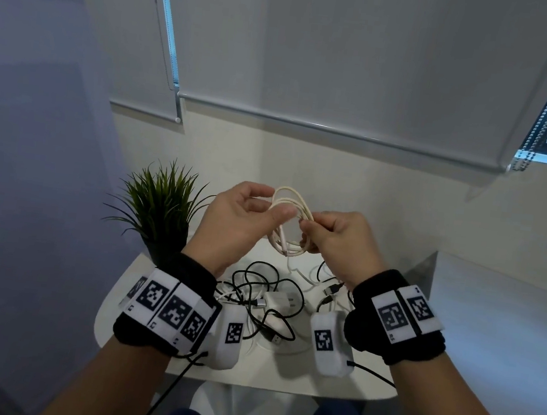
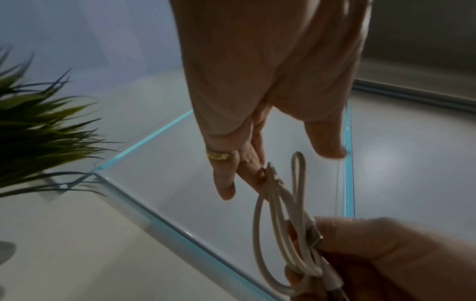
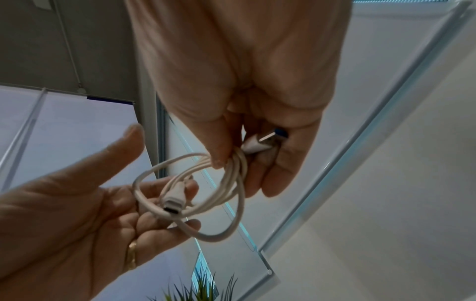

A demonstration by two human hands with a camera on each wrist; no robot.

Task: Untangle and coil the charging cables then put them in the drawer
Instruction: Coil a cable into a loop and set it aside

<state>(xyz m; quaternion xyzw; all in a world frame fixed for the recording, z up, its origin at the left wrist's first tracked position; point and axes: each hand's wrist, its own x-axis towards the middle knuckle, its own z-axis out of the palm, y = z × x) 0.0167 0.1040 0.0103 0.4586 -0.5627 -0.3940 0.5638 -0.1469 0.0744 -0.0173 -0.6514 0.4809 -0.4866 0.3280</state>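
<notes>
The white cable (image 1: 289, 218) is coiled in several loops and is held in the air above the far part of the small white table (image 1: 279, 377). The long axis of the coil runs from up to down, and a loose plug end hangs downward. The right hand (image 1: 337, 241) pinches the bundle with curled fingers. The left hand (image 1: 239, 220) has relaxed fingers that touch the loops. Tangled black cables (image 1: 264, 296) and a white charger (image 1: 279, 303) lie on the table, and a plant (image 1: 158, 207) stands at its far left corner.

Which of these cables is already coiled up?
The white cable, held in loops above the table between both hands. The black cables lie loose and tangled on the white table.
</notes>
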